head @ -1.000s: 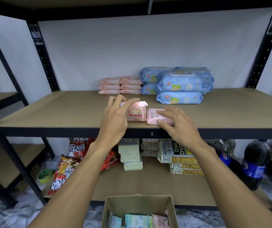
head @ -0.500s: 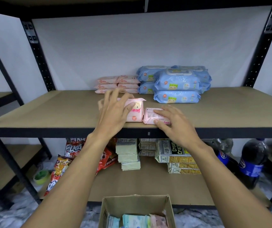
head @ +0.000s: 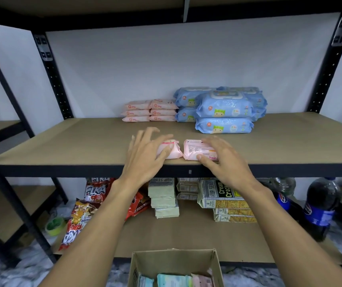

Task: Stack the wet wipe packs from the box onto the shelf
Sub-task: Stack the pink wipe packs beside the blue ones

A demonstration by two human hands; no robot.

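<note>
Although several packs already stand along the back of the shelf (head: 83, 141), the job looks roughly midway, since the cardboard box (head: 137, 266) on the floor below has more packs (head: 172, 280) showing in it, pale green and pink ones as far as can be made out. At the shelf's front edge, the left hand (head: 145, 156) lies flat on a small pink pack (head: 174, 152), fingers spread and fairly straight, the thumb pressing its top. Just beside it, with a narrow gap between, a second pink pack (head: 193, 149) lies printed side up under the right hand (head: 224, 160), whose fingers arch over it with the thumb at its near edge; whether that is a real grip or only a press I cannot tell. Neither pack is stacked yet. Behind, two low piles of small pink packs (head: 149, 110) stand left of the larger blue packs (head: 224, 112), which are piled two high. All the packs are soft, pillowy film pouches with crimped ends; the blue ones carry rigid flip lids on top. The shelf board is matte brown fibreboard on a black steel frame.
</note>
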